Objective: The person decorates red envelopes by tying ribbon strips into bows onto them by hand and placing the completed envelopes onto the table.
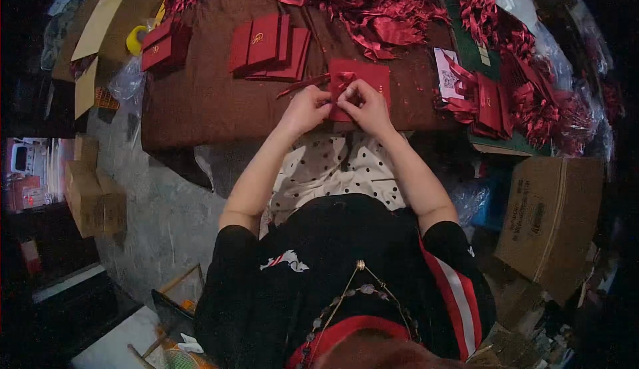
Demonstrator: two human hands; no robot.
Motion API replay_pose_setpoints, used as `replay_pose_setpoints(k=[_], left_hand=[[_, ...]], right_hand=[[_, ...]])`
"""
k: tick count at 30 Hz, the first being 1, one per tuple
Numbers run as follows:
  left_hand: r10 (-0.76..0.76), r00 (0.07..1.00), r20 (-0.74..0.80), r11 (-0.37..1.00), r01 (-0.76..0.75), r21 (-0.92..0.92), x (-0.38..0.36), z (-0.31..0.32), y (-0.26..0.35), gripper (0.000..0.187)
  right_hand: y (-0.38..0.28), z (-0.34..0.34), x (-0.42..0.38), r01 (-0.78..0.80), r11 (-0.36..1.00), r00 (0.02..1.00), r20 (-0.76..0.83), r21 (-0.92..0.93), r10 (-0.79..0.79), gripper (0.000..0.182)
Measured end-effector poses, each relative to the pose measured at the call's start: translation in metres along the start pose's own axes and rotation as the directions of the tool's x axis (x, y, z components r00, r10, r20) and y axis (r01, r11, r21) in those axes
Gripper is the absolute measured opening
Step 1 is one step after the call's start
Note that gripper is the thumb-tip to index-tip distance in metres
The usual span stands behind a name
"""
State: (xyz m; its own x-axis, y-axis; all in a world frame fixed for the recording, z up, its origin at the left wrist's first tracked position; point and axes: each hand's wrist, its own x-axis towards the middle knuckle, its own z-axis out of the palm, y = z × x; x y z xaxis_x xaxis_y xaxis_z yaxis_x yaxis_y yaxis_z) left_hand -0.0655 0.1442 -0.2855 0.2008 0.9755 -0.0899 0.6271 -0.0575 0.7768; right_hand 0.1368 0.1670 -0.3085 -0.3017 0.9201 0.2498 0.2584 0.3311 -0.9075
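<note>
A red gift envelope [376, 76] lies flat at the table's near edge, in front of my body. A dark red satin ribbon [305, 87] crosses its upper part, with one tail reaching out to the left. My left hand [308, 109] is closed at the envelope's left side, fingertips pinching the ribbon. Over the envelope's middle, my right hand [366, 107] pinches the ribbon between thumb and fingers. The fingers cover most of the part of the ribbon they hold.
Stacked red envelopes [266, 43] stand left of centre, and another red stack [165, 46] sits at the left corner. A heap of red ribbons [373, 3] covers the back. More beribboned envelopes [489, 106] lie right, beside a QR-code card [450, 79]. Cardboard boxes [549, 216] flank the table.
</note>
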Motion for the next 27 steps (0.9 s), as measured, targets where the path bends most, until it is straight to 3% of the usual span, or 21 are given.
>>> replay_pose_setpoints(k=[2,3,5,6,7,8,10,11,13,16,19,20,22,23,25,26,27], left_hand=[[0.176,0.983,-0.042,0.972,-0.167,0.162,0.001,-0.004,-0.004,0.026],[0.198,0.979,-0.055,0.945,-0.176,0.275,-0.003,-0.007,0.011,0.023],[0.253,0.965,-0.066,0.921,-0.219,0.322,-0.006,-0.008,0.018,0.021],[0.306,0.949,-0.077,0.892,-0.258,0.372,-0.006,-0.008,0.019,0.019],[0.338,0.935,-0.11,0.885,-0.275,0.376,-0.008,-0.007,0.016,0.019],[0.335,0.936,-0.108,0.886,-0.274,0.375,-0.009,-0.009,0.014,0.019],[0.391,0.919,-0.06,0.734,-0.271,0.623,-0.015,-0.018,0.005,0.018],[0.39,0.919,-0.058,0.735,-0.273,0.62,-0.02,-0.027,-0.003,0.018],[0.325,0.925,-0.198,0.73,-0.112,0.674,-0.041,-0.054,-0.025,0.016],[0.313,0.928,-0.203,0.735,-0.101,0.671,-0.076,-0.061,-0.027,0.01],[0.273,0.922,-0.275,0.799,-0.058,0.598,-0.086,-0.054,-0.012,0.041],[0.271,0.919,-0.286,0.81,-0.057,0.583,-0.085,-0.05,-0.004,0.06],[0.359,0.904,-0.233,0.814,-0.182,0.552,-0.079,-0.039,0.029,0.071],[0.428,0.893,-0.141,0.78,-0.286,0.556,-0.073,-0.026,0.03,0.076],[0.441,0.898,-0.004,0.775,-0.378,0.506,-0.059,-0.003,0.031,0.077],[0.447,0.894,0.023,0.76,-0.393,0.517,-0.054,0.01,0.028,0.076],[0.432,0.901,0.035,0.754,-0.382,0.535,-0.05,0.019,0.021,0.075]], right_hand=[[-0.001,-0.002,-0.001,-0.007,0.999,1.0,0.004,-0.039,0.008,0.023],[-0.006,-0.001,0.001,0.005,1.0,1.0,0.0,-0.028,-0.005,0.024],[-0.018,-0.006,-0.001,-0.009,1.0,1.0,-0.019,-0.001,0.009,0.025],[-0.014,-0.008,0.002,0.097,0.995,0.995,-0.007,-0.001,-0.097,0.032],[-0.011,-0.011,0.002,0.083,0.996,0.996,-0.031,0.025,-0.082,0.037],[-0.008,-0.013,0.0,0.068,0.996,0.996,-0.054,0.052,-0.065,0.042],[0.0,-0.016,0.001,0.017,0.996,0.999,-0.035,0.086,-0.014,0.05],[-0.001,-0.018,0.002,-0.019,0.997,0.998,-0.051,0.078,0.023,0.05],[-0.004,-0.019,0.001,-0.06,0.994,0.997,-0.048,0.095,0.065,0.046],[0.002,-0.017,0.003,-0.021,0.995,0.998,-0.049,0.098,0.026,0.04],[0.007,-0.016,0.006,-0.062,0.986,0.997,-0.039,0.154,0.068,0.037],[0.007,-0.019,0.005,-0.096,0.974,0.992,-0.059,0.204,0.11,0.032],[0.009,-0.028,0.014,-0.241,0.743,0.967,0.088,0.624,0.24,0.027],[0.002,-0.04,0.016,-0.32,0.69,0.931,0.08,0.649,0.357,0.026],[0.015,-0.057,0.03,-0.158,0.867,0.963,-0.121,0.473,0.241,0.031],[0.028,-0.07,0.04,-0.039,0.989,0.96,-0.268,0.141,0.076,0.032],[0.013,-0.082,0.044,-0.151,0.96,0.916,-0.398,-0.237,0.046,0.032]])
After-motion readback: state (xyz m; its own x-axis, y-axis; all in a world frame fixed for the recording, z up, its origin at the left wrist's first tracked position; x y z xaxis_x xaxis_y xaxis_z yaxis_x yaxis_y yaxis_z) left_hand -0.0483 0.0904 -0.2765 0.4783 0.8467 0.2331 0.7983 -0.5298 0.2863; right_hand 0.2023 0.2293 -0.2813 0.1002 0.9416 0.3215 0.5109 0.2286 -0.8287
